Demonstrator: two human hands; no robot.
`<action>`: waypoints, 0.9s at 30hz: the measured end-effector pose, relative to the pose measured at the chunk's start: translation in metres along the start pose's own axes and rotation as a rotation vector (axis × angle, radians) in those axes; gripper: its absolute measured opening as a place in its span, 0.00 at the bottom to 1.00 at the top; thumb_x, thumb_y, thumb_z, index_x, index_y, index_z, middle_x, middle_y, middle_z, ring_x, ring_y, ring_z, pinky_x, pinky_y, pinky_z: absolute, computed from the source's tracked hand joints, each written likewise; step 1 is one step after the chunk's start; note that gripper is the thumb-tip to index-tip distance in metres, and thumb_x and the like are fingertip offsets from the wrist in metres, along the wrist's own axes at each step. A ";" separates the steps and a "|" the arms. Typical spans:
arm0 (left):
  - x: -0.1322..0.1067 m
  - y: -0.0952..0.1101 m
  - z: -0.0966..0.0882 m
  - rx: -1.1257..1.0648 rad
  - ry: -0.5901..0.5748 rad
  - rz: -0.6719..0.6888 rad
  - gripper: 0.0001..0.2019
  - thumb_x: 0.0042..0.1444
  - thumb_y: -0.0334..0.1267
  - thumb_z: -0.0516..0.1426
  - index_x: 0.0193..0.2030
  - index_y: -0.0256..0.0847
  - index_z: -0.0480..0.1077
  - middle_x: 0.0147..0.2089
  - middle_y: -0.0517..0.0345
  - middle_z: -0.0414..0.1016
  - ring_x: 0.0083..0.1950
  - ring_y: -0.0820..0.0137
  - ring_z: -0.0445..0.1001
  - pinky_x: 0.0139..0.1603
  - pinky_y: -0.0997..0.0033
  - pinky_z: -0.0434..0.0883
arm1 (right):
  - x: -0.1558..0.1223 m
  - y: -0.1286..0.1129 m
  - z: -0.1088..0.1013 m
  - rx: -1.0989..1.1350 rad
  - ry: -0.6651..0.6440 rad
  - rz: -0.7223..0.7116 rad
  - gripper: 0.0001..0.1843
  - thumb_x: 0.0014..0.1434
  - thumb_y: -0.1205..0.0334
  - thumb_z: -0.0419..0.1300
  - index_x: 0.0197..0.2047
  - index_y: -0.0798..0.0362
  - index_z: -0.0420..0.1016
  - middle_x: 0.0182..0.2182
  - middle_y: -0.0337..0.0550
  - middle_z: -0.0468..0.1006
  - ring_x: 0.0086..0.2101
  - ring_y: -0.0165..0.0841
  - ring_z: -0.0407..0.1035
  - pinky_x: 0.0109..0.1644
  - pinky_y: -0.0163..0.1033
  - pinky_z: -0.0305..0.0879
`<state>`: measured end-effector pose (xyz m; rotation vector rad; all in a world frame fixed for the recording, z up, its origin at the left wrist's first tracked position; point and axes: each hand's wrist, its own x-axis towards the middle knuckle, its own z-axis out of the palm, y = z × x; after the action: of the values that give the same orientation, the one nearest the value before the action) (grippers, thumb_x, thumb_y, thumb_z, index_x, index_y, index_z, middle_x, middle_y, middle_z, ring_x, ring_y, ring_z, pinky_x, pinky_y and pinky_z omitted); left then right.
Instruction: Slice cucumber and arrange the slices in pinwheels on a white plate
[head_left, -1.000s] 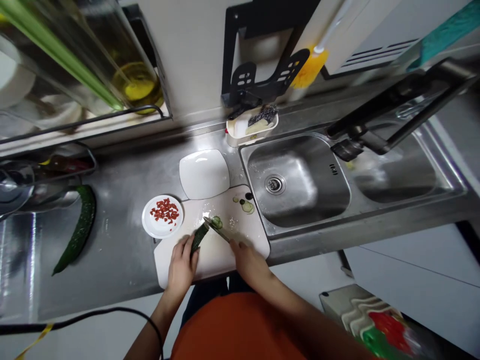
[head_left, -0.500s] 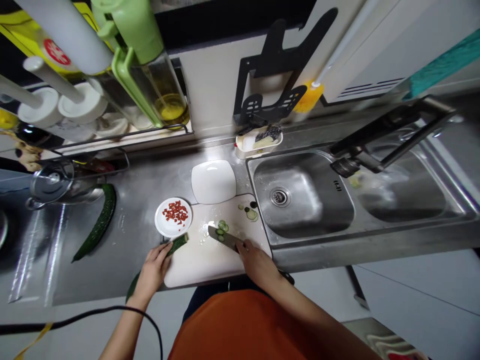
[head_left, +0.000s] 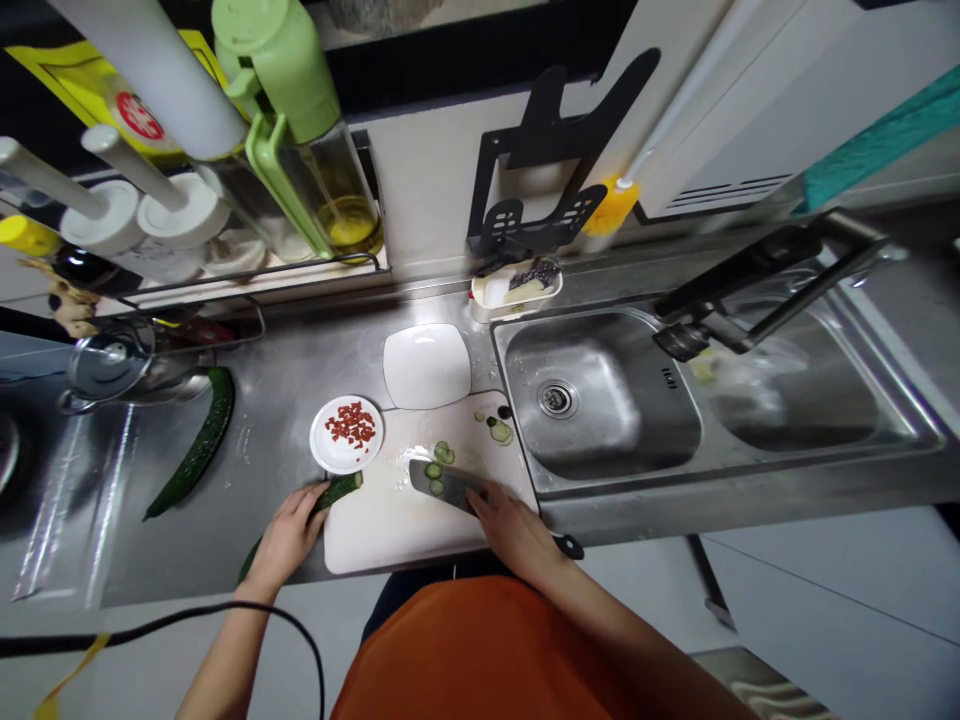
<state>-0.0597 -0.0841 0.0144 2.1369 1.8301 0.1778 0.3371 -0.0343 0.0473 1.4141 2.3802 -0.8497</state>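
A person in an orange shirt stands at a steel surface, both hands at a white board. The right hand is closed around the handle of a knife, its black end jutting out behind the wrist. The left hand curls over a cucumber, fingers wrapped around it, with the pale cut end pointing over the board's left edge and the other end showing beneath the wrist. The two hands are well apart.

Green slices lie on the knife's blade, which spans the middle of the board; whether the steel touches the board cannot be told. More slices overlap just beyond the blade, amid drops of water. Trimmings sit near the board's far right corner.

At the far left corner, a round plate carries chopped red bits. Farther left, a second cucumber rests on the surface. Behind the board is a white dish; to the right, a double sink beneath a dark faucet. Along the wall are a sponge caddy, a black rack and a green-topped oil jug on a shelf.
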 end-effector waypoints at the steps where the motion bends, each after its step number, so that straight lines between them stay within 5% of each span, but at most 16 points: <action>1: -0.001 -0.001 0.001 0.012 0.007 -0.003 0.19 0.59 0.41 0.52 0.57 0.44 0.65 0.51 0.50 0.74 0.51 0.62 0.74 0.53 0.57 0.72 | -0.001 0.000 0.000 0.001 0.009 0.000 0.27 0.61 0.74 0.46 0.62 0.47 0.60 0.52 0.50 0.65 0.41 0.34 0.68 0.44 0.37 0.61; 5: -0.002 0.009 0.002 0.057 0.120 0.006 0.21 0.57 0.43 0.55 0.57 0.42 0.65 0.52 0.47 0.73 0.52 0.59 0.72 0.54 0.53 0.70 | -0.001 0.003 0.000 -0.002 0.045 0.018 0.27 0.61 0.73 0.46 0.61 0.46 0.61 0.51 0.48 0.65 0.41 0.33 0.67 0.44 0.37 0.60; 9: 0.013 0.064 0.004 -0.010 0.251 0.126 0.16 0.57 0.38 0.57 0.53 0.43 0.69 0.50 0.48 0.74 0.54 0.61 0.70 0.57 0.54 0.67 | 0.000 0.005 -0.001 -0.018 0.075 0.021 0.24 0.63 0.71 0.46 0.61 0.46 0.61 0.50 0.49 0.65 0.40 0.33 0.66 0.43 0.37 0.60; 12: 0.037 0.121 0.011 -0.127 0.089 0.363 0.16 0.58 0.37 0.56 0.54 0.45 0.69 0.50 0.50 0.74 0.55 0.63 0.69 0.59 0.56 0.66 | 0.002 0.005 -0.003 -0.038 0.071 0.012 0.25 0.62 0.72 0.46 0.61 0.46 0.61 0.50 0.50 0.65 0.39 0.33 0.66 0.43 0.37 0.60; 16: 0.065 0.165 0.026 -0.216 0.007 0.432 0.17 0.59 0.40 0.54 0.54 0.42 0.69 0.49 0.47 0.74 0.53 0.62 0.70 0.56 0.56 0.68 | 0.002 0.005 -0.005 -0.068 0.087 -0.007 0.29 0.60 0.75 0.48 0.62 0.46 0.60 0.50 0.49 0.66 0.39 0.33 0.66 0.42 0.36 0.59; 27: 0.086 0.155 0.056 -0.222 0.027 0.413 0.21 0.61 0.40 0.52 0.60 0.38 0.63 0.55 0.44 0.70 0.58 0.59 0.66 0.62 0.48 0.64 | -0.010 0.009 -0.005 -0.033 0.102 0.000 0.27 0.59 0.76 0.47 0.59 0.46 0.64 0.45 0.47 0.68 0.35 0.31 0.66 0.40 0.34 0.57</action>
<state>0.1174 -0.0282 0.0014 2.3272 1.2889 0.4819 0.3504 -0.0350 0.0528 1.4780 2.4574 -0.7517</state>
